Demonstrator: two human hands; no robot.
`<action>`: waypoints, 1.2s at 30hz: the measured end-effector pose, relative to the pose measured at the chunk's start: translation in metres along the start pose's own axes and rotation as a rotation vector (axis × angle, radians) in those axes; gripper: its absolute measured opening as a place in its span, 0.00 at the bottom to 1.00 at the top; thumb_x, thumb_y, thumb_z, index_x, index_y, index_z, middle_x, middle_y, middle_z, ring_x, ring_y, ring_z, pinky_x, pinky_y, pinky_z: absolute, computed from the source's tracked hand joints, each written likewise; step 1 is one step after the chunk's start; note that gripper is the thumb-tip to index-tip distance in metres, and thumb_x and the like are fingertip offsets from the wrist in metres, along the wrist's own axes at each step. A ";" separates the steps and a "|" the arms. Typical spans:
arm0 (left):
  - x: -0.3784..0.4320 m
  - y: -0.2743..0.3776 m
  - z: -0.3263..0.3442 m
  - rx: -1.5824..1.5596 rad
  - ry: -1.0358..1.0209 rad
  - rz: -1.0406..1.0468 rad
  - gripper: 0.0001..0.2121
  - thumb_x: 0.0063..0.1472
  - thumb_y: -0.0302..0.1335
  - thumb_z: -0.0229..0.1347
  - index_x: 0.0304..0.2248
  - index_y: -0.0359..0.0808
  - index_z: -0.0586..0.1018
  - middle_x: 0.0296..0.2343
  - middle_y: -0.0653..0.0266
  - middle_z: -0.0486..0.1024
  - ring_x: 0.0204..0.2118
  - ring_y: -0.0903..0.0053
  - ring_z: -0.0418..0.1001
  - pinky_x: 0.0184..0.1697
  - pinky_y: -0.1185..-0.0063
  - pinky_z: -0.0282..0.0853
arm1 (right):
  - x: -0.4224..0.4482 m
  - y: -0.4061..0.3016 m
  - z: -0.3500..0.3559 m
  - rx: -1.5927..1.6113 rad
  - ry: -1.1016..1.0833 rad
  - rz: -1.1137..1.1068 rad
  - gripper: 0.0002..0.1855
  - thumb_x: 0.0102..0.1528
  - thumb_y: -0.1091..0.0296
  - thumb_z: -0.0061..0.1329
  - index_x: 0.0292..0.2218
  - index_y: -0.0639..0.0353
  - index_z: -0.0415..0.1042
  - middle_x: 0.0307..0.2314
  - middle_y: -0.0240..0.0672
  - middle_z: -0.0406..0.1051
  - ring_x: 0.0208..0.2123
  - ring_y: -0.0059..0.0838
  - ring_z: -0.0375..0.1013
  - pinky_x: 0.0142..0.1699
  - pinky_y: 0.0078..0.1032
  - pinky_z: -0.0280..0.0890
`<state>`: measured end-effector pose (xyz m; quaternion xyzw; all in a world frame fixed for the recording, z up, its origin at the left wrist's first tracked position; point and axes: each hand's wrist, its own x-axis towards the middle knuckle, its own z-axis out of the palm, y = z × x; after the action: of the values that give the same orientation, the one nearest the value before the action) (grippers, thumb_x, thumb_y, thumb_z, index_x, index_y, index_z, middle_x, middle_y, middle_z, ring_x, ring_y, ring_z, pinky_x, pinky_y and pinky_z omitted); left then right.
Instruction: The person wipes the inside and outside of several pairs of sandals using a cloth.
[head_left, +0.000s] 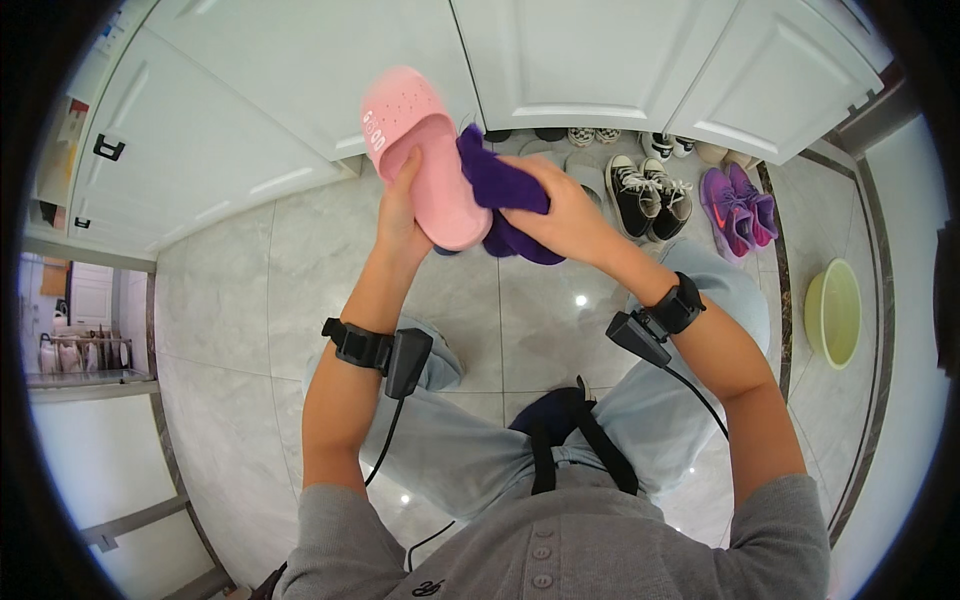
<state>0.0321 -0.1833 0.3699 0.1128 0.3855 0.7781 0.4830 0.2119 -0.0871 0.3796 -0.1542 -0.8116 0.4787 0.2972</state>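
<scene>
My left hand (405, 214) holds up a pink slide slipper (450, 191), its thumb inside on the footbed and the fingers hidden underneath. White raised lettering runs along the strap, and small holes dot its top. A dark purple cloth (502, 180) is bunched in my right hand (559, 206). The cloth lies against the slipper's right edge near the heel, with folds hanging below my fingers. Both wrists carry black strapped devices with cables.
White cabinets (585, 60) stand ahead. Black canvas sneakers (637, 195), purple sneakers (731, 210) and grey slippers (585, 172) sit on the tiled floor (225, 300), with more shoes under the cabinet. A yellow-green basin (832, 315) is at the right, beside the wall.
</scene>
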 end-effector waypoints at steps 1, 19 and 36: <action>-0.004 0.004 0.007 -0.034 -0.013 -0.016 0.19 0.58 0.33 0.51 0.47 0.33 0.65 0.41 0.58 0.70 0.43 0.69 0.69 0.46 0.71 0.67 | 0.001 0.001 0.001 0.021 0.007 0.034 0.29 0.43 0.63 0.52 0.49 0.56 0.64 0.35 0.43 0.64 0.37 0.40 0.68 0.44 0.28 0.63; -0.013 -0.010 0.037 0.152 -0.096 0.055 0.18 0.58 0.32 0.52 0.46 0.36 0.67 0.41 0.65 0.69 0.41 0.77 0.69 0.43 0.76 0.67 | 0.013 -0.024 -0.003 -0.550 0.010 0.018 0.30 0.43 0.57 0.52 0.50 0.39 0.63 0.36 0.39 0.65 0.28 0.42 0.72 0.32 0.33 0.69; -0.006 0.002 0.020 0.154 -0.102 0.040 0.17 0.58 0.31 0.51 0.46 0.34 0.68 0.38 0.66 0.71 0.41 0.78 0.69 0.44 0.78 0.65 | 0.015 -0.029 -0.016 -0.483 -0.077 -0.019 0.30 0.42 0.60 0.51 0.50 0.40 0.64 0.33 0.40 0.64 0.28 0.43 0.71 0.33 0.35 0.68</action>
<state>0.0449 -0.1790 0.3862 0.1967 0.4169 0.7489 0.4762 0.2115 -0.0820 0.4158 -0.1945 -0.9147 0.2736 0.2251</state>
